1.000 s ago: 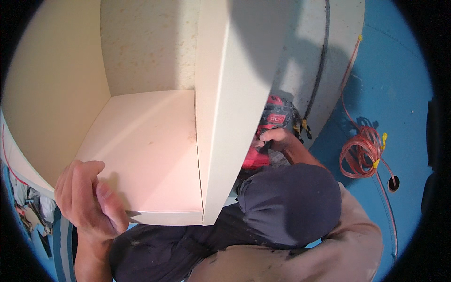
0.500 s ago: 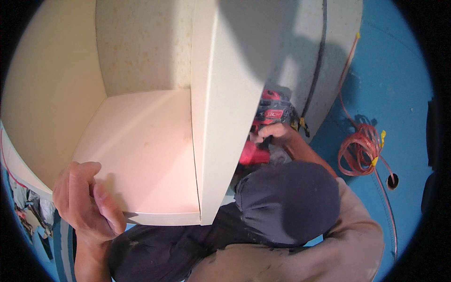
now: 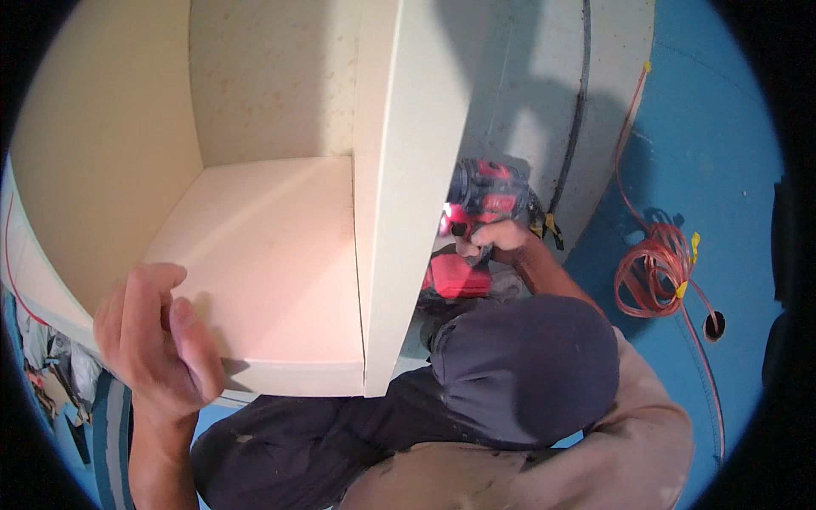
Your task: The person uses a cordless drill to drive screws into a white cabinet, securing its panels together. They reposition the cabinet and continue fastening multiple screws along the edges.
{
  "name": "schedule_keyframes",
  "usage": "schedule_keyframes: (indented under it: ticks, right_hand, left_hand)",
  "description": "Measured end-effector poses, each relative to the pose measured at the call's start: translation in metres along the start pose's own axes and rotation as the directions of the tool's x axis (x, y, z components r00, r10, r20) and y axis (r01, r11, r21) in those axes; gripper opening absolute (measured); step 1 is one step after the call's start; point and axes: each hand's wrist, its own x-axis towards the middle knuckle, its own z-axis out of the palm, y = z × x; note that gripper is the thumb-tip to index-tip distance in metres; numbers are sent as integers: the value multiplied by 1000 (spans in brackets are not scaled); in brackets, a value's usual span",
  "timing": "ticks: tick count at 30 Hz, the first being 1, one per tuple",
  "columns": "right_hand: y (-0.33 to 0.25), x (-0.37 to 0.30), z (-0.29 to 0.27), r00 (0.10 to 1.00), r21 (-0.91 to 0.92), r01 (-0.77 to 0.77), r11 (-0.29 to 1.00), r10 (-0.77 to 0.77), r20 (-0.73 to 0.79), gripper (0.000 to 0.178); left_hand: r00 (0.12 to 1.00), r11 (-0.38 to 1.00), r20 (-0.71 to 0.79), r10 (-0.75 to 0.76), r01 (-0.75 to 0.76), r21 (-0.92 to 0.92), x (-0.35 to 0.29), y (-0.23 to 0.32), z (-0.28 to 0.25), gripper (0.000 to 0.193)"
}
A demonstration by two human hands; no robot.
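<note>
A pale, open-fronted cabinet (image 3: 272, 255) stands before me, its thick right side panel (image 3: 410, 170) running away from me. My left hand (image 3: 157, 336) is curled at the cabinet's near left corner, with thumb and bent fingers on the edge; part of the grip is hidden. Just right of the side panel, my right hand (image 3: 501, 238) grips a red and black cordless drill (image 3: 493, 191) by its handle. A light glows at the drill's front. The drill's nose points toward the panel, and its tip is hidden.
My bent knee (image 3: 527, 370) in dark trousers rises below the drill. A grey wall panel with a dark cable (image 3: 578, 127) stands behind. On the blue floor (image 3: 722, 170) lie a coil of reddish cable (image 3: 654, 276) and a small hole (image 3: 714, 325). Scraps (image 3: 64, 374) lie at far left.
The cabinet's near edge and my left hand have shifted slightly away from me together. The side panel sits a little farther left, and more of the drill shows beside it.
</note>
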Motion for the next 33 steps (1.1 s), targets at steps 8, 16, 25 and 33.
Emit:
schedule_keyframes:
  ticks: [8,16,25,33]
  right_hand:
    - [18,4,7,982,197,157,968,-174,72,71]
    - [26,10,-3,968,330,132,935,-193,161,66]
    - [29,4,19,947,350,251,902,-304,104,64]
    - [19,-46,25,887,-75,458,886,-461,-31,43]
  left_hand:
    - [999,999,-21,34,-35,-26,0,-1,0,9]
    - [995,997,-90,42,-47,-60,1,0,0,8]
    - [990,996,-140,14,-26,-88,0,9,9,10]
    - [979,999,-199,47,-45,15,-1,2,14,14]
